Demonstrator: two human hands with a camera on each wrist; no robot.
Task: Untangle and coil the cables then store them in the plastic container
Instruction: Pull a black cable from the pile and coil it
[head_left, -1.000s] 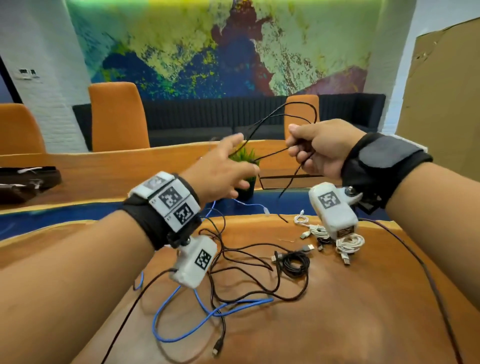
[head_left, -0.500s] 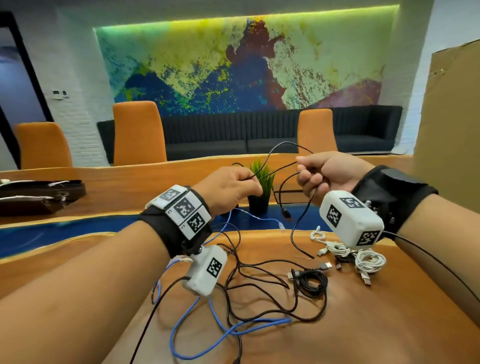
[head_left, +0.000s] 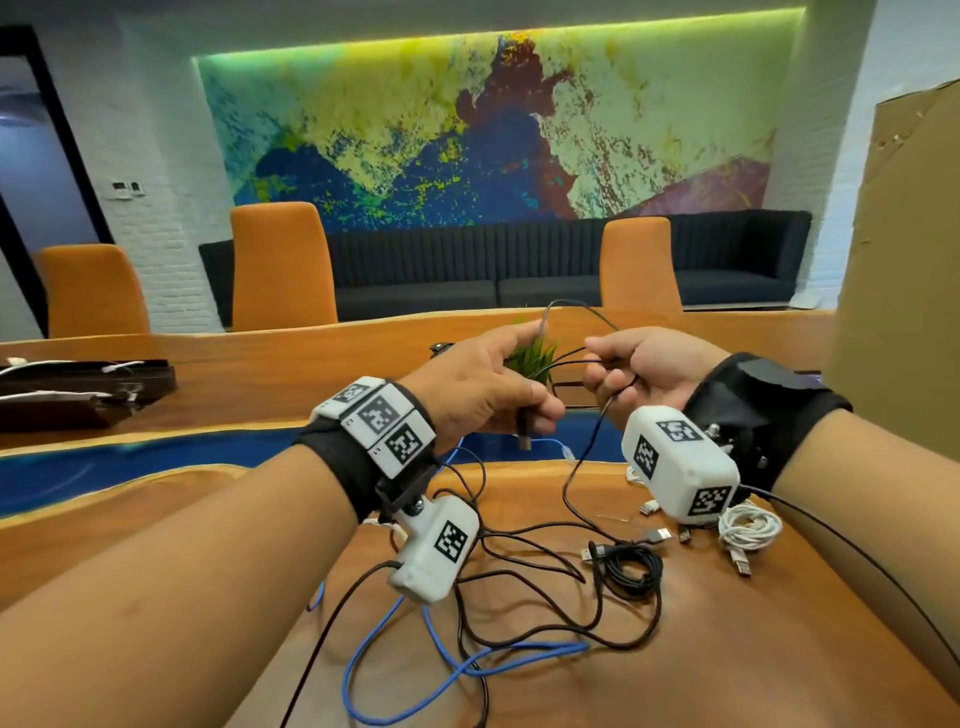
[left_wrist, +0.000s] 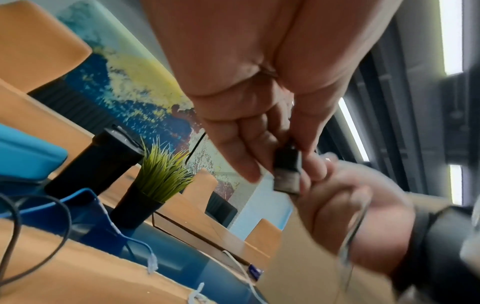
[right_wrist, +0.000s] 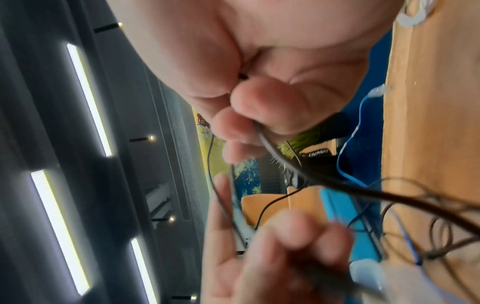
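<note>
Black cable (head_left: 582, 358) ran between both raised hands above the wooden table (head_left: 727, 649). The left hand (head_left: 478, 384) pinched its USB plug (left_wrist: 287, 170) between thumb and fingers, while the right hand (head_left: 644, 371) had its fingers curled round gathered strands of the same cable, a loop arching above the knuckles. From the right hand the cable dropped to the table and into a loose black tangle (head_left: 519, 571) that crossed a blue cable (head_left: 467, 670). A coiled black cable (head_left: 626, 566) and a coiled white cable (head_left: 748, 530) lay just beside that tangle. No plastic container could be made out with certainty.

Pulling the slack upward would likely drag the tangle and the blue cable along, tightening a knot where they cross. The thin loops could also slip from the right hand's grip and spring apart.
</note>
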